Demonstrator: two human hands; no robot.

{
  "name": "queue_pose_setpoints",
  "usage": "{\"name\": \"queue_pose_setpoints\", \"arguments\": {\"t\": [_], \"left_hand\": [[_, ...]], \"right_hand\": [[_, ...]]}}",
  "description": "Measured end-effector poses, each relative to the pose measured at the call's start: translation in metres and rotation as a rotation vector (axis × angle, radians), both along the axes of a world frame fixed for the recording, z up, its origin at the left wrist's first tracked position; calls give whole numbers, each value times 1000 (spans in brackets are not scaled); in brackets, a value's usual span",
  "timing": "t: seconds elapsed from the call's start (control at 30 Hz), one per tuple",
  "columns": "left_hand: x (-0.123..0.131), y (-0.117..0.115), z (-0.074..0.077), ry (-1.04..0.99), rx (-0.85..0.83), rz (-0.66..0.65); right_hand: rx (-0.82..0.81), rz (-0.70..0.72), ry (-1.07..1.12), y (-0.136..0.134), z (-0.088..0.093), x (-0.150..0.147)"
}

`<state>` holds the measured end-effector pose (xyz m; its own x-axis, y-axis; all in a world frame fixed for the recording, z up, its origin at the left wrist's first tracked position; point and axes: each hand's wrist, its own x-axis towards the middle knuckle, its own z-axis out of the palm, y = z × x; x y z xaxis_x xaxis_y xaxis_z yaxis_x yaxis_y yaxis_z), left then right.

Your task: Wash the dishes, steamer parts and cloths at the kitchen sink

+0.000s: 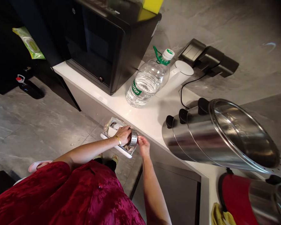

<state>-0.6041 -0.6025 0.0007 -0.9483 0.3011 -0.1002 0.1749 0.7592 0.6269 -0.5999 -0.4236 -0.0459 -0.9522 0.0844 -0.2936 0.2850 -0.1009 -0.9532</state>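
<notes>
A perforated metal strainer basket (134,137) is tilted on its side over a small white bin (126,153) at the counter's front edge. The thumb and fingers of my right hand (144,145) pinch it on its right side. Against its open left side is my left hand (123,135), with a gold bracelet (118,140) at the wrist. Those fingertips are bent in toward the strainer and mostly hidden. Pale crumpled waste shows inside the bin, along with a clear plastic liner (107,123).
On the white counter (152,125) stand a large water bottle (146,82), a white kettle (175,76), a black appliance (103,43) and a tall stacked steel pot (196,134). A red and steel appliance (239,197) is at the lower right. A dark bottle (30,87) stands on the floor.
</notes>
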Motion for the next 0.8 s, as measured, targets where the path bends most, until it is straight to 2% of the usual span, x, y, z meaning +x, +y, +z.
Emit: {"name": "queue_pose_setpoints", "arguments": {"t": [0.1, 0.2, 0.43, 0.6, 0.8], "left_hand": [[-3, 4, -8, 8, 162, 22], [-6, 7, -13, 19, 250, 29], [-1, 8, -14, 87, 288, 30], [-4, 9, -9, 107, 221, 144], [-12, 4, -7, 112, 101, 179]], "right_hand": [[-194, -137, -77, -12, -8, -3], [-349, -255, -159, -23, -10, -7], [-617, -207, -378, -37, 7, -12], [-681, -173, -345, -46, 10, -17], [-590, -130, -226, -49, 10, -27]]}}
